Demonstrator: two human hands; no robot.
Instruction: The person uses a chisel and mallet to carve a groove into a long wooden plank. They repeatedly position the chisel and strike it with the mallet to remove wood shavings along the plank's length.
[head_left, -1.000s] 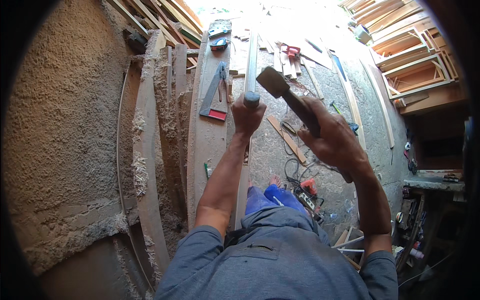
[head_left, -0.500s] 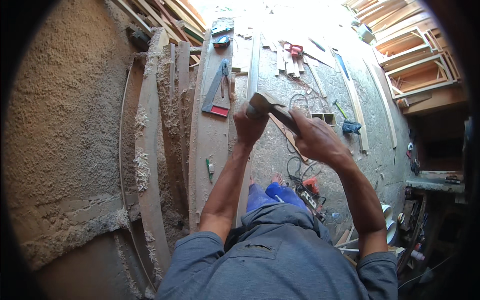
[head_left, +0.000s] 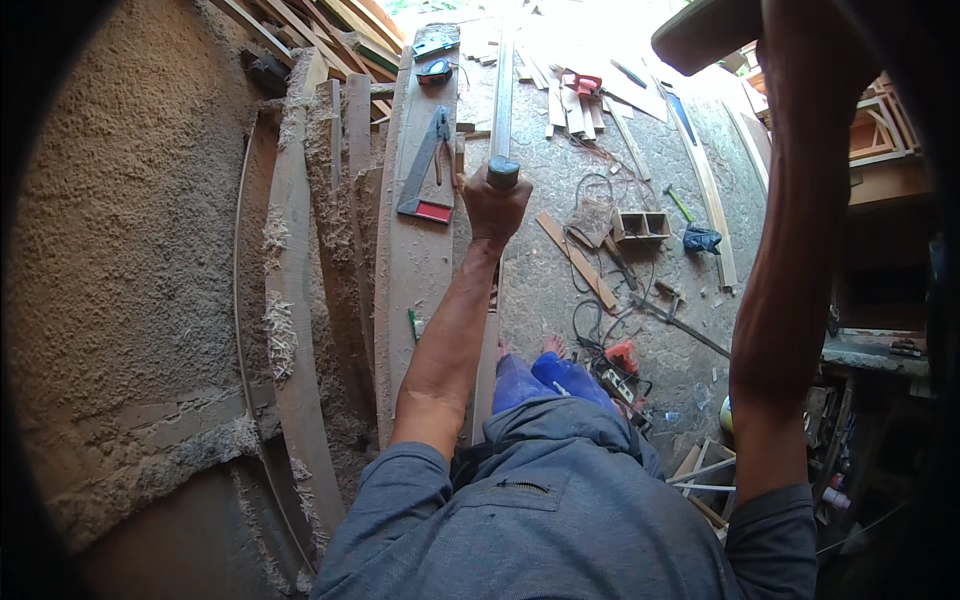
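Overhead, from the head camera, I count two bare hands and one chisel. My left hand (head_left: 497, 205) is closed tight around the chisel (head_left: 502, 172), of which only the rounded grey butt of the handle shows above the fist; the blade is hidden below it. The tool stands upright over the edge of a long, pale plank (head_left: 425, 260), rough and dusty, running away from the grip.

My right arm is raised high, close to the lens. The right hand (head_left: 800, 40) is at the top rim, beside a dark, blunt wooden mallet head (head_left: 705, 30); how the fingers close I cannot tell, since the hand is largely cut off and in shadow.

Just left of the left fist, on the plank, lies one try square (head_left: 430, 170) with a metal blade and a red stock. Further left sit curved timber ribs and a heap of wood shavings (head_left: 120, 230), coarse and fibrous. Right of the fist, on the gritty floor, lie one small wooden box (head_left: 641, 226) with two openings, tangled cables and loose offcuts. My blue-trousered knees block the floor below the grip.
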